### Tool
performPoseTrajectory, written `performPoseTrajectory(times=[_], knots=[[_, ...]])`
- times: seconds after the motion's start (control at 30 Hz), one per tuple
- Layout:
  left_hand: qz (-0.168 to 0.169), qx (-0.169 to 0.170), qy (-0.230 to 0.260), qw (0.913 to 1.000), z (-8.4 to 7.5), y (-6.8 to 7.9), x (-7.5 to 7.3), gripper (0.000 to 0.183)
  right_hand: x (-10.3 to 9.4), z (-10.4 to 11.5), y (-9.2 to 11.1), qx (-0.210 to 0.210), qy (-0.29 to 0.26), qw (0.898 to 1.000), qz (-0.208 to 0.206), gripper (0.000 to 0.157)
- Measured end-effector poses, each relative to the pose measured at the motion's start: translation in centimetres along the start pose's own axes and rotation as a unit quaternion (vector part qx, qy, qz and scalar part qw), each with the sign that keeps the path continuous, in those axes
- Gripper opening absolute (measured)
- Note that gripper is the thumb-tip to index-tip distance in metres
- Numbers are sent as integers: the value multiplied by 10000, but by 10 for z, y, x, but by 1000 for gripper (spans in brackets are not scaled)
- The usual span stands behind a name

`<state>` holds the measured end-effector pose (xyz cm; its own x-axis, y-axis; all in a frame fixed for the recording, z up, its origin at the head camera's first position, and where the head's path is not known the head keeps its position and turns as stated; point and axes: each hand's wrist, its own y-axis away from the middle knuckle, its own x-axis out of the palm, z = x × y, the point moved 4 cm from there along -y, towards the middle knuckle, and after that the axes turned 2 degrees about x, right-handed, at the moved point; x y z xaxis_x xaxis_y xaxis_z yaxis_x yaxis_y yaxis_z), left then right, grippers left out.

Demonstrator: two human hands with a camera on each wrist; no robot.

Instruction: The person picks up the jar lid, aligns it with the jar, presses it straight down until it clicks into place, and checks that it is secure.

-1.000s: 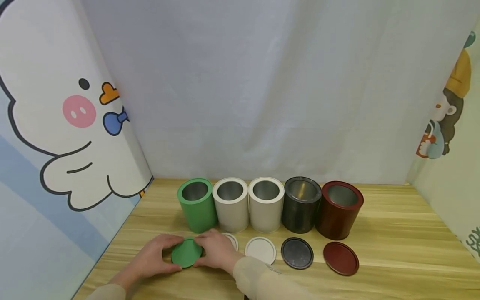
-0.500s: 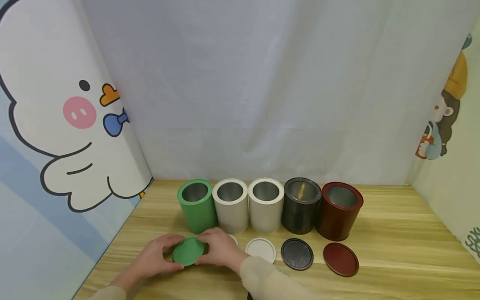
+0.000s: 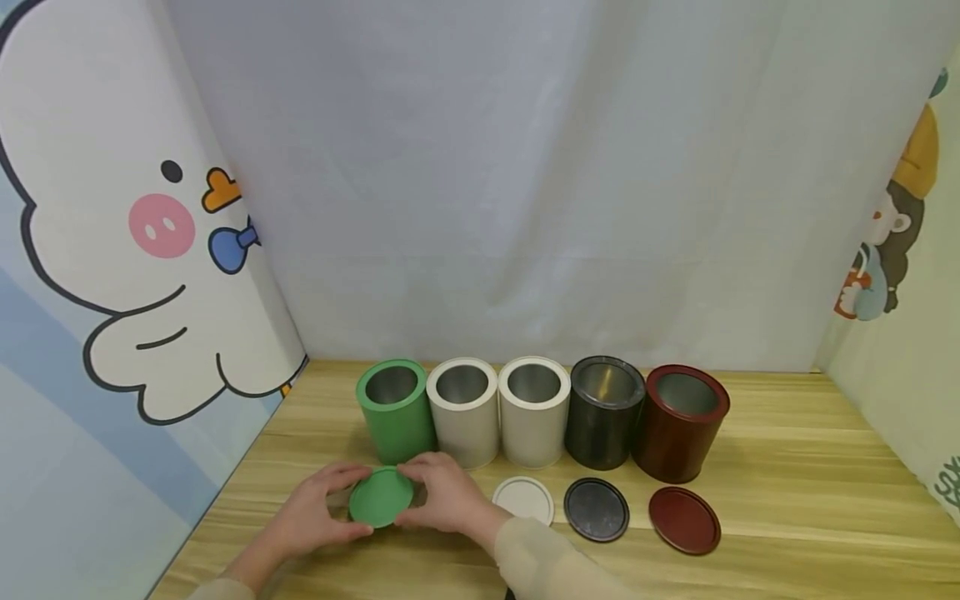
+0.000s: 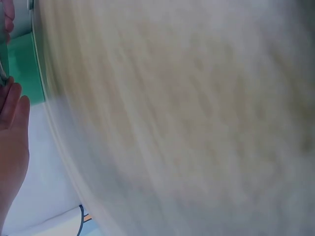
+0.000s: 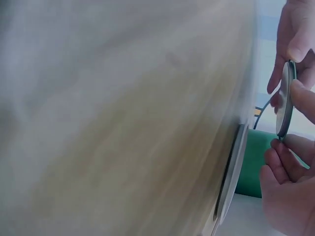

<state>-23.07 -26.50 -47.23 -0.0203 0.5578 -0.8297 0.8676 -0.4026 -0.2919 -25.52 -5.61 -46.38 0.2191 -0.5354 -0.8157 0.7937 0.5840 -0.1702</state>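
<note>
Wood-grain table (image 3: pixel 795 475) | five open cans (image 3: pixel 534 435) | white lid (image 3: pixel 523 499) | black lid (image 3: pixel 597 509) | red lid (image 3: pixel 684 521)

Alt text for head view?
Two hands hold a green lid; lined up behind stand a green can, two white cans, a black can and a red can, all open. A white lid, black lid and red lid lie on the table.

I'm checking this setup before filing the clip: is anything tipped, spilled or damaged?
Nothing stands out: the five open cans stand upright in a row, and the left hand and right hand hold the green lid. No spill or damage shows.
</note>
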Motion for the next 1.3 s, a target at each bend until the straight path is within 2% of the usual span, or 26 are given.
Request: performPoseTrajectory(times=[0.23,0.43,0.57,0.73,1.3], knots=[[-227,65,-31,9997,-5,-2,-1,69,-3,-1,4,51,-221,9997,-100,66],[-320,143,175,9992,-13,-3,-3,67,-10,1,11,-191,-387,9984,-373,64],[-510,304,242,9979,-19,-4,-6,65,-19,5,16,-362,-550,9963,-558,63],[-776,570,179,9952,-26,-5,-10,65,-26,6,19,-180,-921,9944,-496,65],[-1219,735,163,9897,-48,-11,-21,71,-45,13,28,-193,-838,9929,-823,67]])
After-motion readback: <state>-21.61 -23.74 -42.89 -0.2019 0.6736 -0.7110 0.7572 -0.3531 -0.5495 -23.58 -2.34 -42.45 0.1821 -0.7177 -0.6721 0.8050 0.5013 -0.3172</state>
